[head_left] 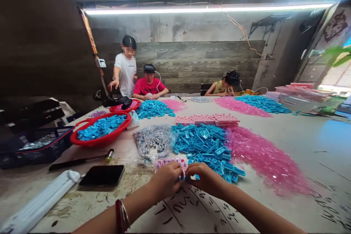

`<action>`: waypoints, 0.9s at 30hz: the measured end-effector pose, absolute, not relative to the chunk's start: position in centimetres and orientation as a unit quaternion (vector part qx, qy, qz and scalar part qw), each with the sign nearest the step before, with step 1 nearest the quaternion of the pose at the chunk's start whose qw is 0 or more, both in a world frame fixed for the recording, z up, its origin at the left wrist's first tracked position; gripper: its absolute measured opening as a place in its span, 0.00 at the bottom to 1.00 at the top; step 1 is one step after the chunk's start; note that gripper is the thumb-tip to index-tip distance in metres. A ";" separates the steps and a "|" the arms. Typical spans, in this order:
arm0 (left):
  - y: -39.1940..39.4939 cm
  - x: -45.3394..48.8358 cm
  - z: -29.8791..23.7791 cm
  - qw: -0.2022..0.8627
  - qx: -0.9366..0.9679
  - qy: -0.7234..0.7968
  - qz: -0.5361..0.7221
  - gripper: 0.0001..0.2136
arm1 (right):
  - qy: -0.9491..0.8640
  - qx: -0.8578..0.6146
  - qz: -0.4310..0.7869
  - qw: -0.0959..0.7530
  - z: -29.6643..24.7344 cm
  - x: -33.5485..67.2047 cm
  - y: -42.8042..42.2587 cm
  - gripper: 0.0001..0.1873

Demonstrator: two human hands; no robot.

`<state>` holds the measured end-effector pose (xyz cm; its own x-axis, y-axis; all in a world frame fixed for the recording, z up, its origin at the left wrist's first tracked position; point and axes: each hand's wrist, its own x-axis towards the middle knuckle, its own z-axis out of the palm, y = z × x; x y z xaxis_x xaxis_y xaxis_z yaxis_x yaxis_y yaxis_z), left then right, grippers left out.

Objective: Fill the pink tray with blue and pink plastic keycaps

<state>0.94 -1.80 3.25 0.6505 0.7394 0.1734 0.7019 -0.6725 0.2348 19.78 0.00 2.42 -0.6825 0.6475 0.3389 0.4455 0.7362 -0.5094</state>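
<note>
While a phone (102, 175) is lying by the worktop's (301, 142) near edge, the left hand (167, 180) and right hand (205, 177) are sitting close together, both pinching a small pink piece (182, 176) between them; a blue pile (205, 144) is lying just beyond, nearer the right hand.

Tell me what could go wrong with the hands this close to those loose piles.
The left hand and right hand pinch a small piece between them; it might slip and vanish among the loose parts. The blue pile lies against the pink pile just behind the right hand, so a careless sweep could mix colours. The bag of beads near the left hand might get knocked.
</note>
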 end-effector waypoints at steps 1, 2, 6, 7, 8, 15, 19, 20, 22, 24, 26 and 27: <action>-1.8 1.0 3.2 0.067 0.906 0.399 0.126 0.05 | -0.893 -0.305 0.206 0.259 2.3 19.7 0.0 0.07; -1.7 1.0 3.2 0.061 0.906 0.399 0.124 0.05 | -0.889 -0.306 0.215 0.263 2.2 19.7 0.1 0.07; -1.7 1.0 3.3 0.049 0.907 0.403 0.116 0.05 | -0.883 -0.302 0.234 0.273 1.9 19.7 0.3 0.06; -1.7 1.0 3.3 0.051 0.906 0.404 0.116 0.05 | -0.884 -0.301 0.232 0.272 1.9 19.7 0.4 0.06; -1.6 1.1 3.2 0.055 0.905 0.406 0.118 0.05 | -0.886 -0.300 0.229 0.270 1.9 19.8 0.4 0.06; -1.1 1.1 2.7 0.122 0.883 0.430 0.140 0.03 | -0.905 -0.296 0.194 0.237 2.0 19.8 0.7 0.10; -0.7 1.3 2.6 0.157 0.871 0.442 0.145 0.03 | -0.897 -0.323 0.208 0.217 2.6 19.6 0.9 0.10; -0.6 1.3 2.7 0.161 0.871 0.442 0.144 0.03 | -0.894 -0.331 0.213 0.213 2.7 19.6 0.9 0.11; -0.4 1.4 2.7 0.165 0.869 0.444 0.143 0.04 | -0.888 -0.344 0.223 0.209 3.0 19.5 0.9 0.11; -0.3 1.4 2.8 0.169 0.868 0.445 0.141 0.05 | -0.883 -0.348 0.235 0.208 3.1 19.5 1.0 0.10; -0.2 1.4 2.8 0.172 0.867 0.447 0.139 0.05 | -0.879 -0.348 0.248 0.212 3.1 19.5 1.1 0.09; -0.2 1.5 2.8 0.174 0.866 0.448 0.138 0.04 | -0.878 -0.346 0.253 0.214 3.0 19.5 1.2 0.08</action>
